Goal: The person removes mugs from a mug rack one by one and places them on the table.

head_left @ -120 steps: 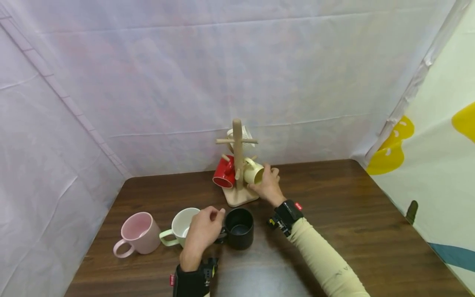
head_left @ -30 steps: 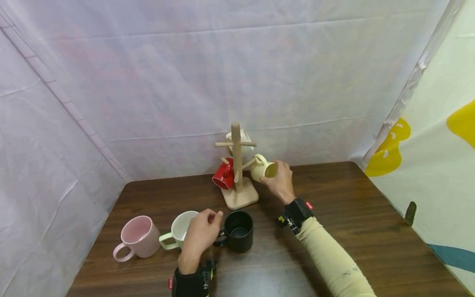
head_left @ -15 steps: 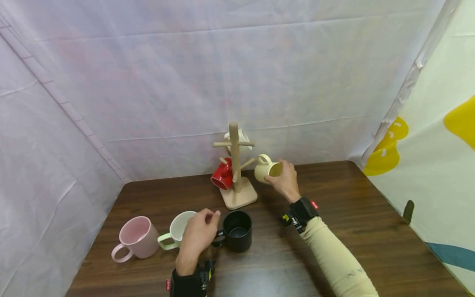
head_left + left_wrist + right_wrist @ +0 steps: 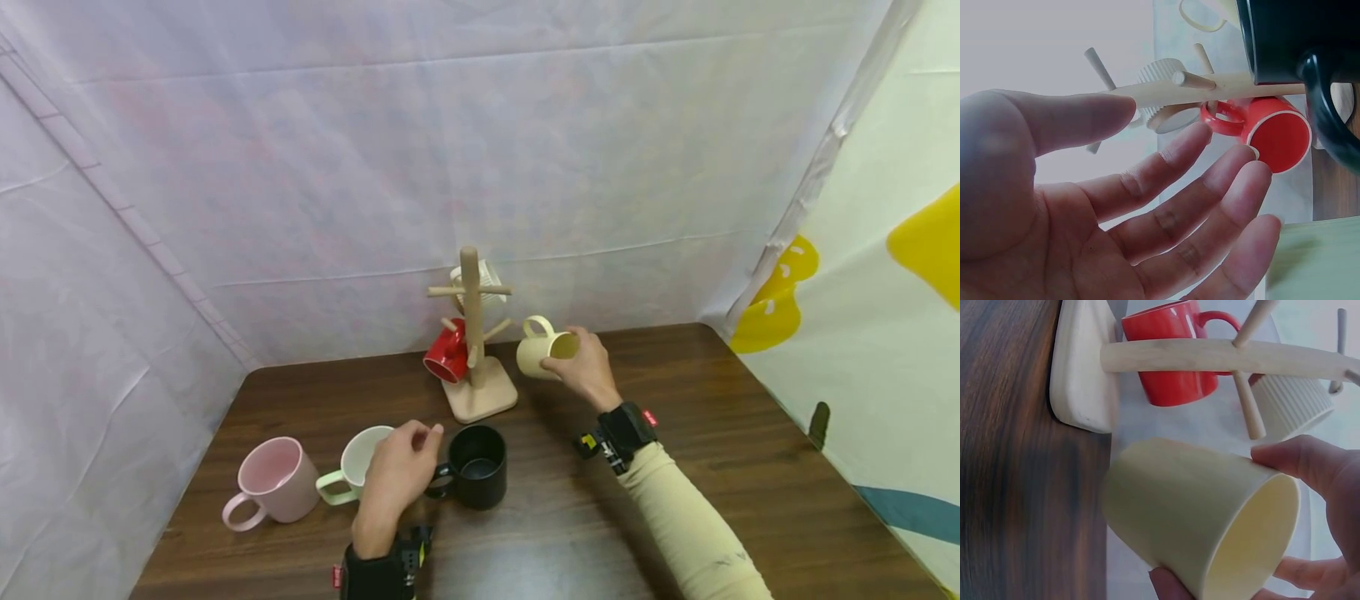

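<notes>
My right hand [image 4: 588, 367] grips the pale yellow mug [image 4: 534, 357] near its rim, tilted on its side with the handle up, just right of the wooden mug stand [image 4: 471, 325] and apart from it. In the right wrist view the thumb and fingers pinch the yellow mug [image 4: 1166, 500] around its mouth. A red mug [image 4: 446, 354] and a white ribbed mug [image 4: 491, 279] hang on the stand. My left hand [image 4: 397, 475], fingers loosely bent with nothing in them, hovers between the light green mug [image 4: 358, 457] and the black mug [image 4: 480, 471].
A pink mug [image 4: 281, 482] stands at the left on the brown wooden table [image 4: 720, 433]. Pale cloth [image 4: 375, 167] hangs behind the table and on the left; patterned cloth [image 4: 877, 375] hangs on the right.
The yellow mug, which was at the stand's right lower peg, has come away to the right in my right hand. My left hand has stayed nearly in place.
</notes>
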The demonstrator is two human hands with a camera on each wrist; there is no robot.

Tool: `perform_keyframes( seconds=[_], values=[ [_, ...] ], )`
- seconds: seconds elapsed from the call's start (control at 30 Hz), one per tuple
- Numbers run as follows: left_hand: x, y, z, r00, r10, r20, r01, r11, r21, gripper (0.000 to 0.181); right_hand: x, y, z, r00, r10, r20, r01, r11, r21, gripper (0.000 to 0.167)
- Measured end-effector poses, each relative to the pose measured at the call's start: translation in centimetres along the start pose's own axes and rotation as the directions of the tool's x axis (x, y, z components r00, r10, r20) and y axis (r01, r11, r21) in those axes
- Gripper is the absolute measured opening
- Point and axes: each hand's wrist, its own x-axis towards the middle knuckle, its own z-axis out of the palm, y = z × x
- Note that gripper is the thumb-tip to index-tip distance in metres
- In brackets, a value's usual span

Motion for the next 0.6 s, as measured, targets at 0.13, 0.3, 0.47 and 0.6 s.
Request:
perform_keyframes(
  seconds=[0.13, 0.3, 0.47, 0.6],
  values=[
    [0.0, 0.0, 0.0, 1.000, 0.000, -0.002, 0.000, 1.000, 0.003, 0.026, -0.4, 0.1, -0.8, 0.999, 0.004, 0.035, -0.004, 1.000, -0.013, 0.079],
    [0.0, 0.0, 0.0, 1.000, -0.002, 0.001, 0.002, 1.000, 0.005, 0.027, -0.9, 0.0, -1.8, 0.995, 0.017, 0.093, -0.015, 1.000, -0.027, 0.079],
    [0.0, 0.1, 0.0, 1.000, -0.005, 0.007, 0.005, 1.000, 0.003, 0.027, -1.3, -0.1, -2.9, 0.989, 0.015, 0.148, -0.008, 0.999, -0.051, 0.077],
    [0.0, 0.1, 0.0, 1.000, -0.007, 0.012, 0.007, 1.000, 0.003, 0.027, -1.5, 0.0, -3.6, 0.979, 0.018, 0.203, -0.006, 0.998, -0.058, 0.076]
  ],
)
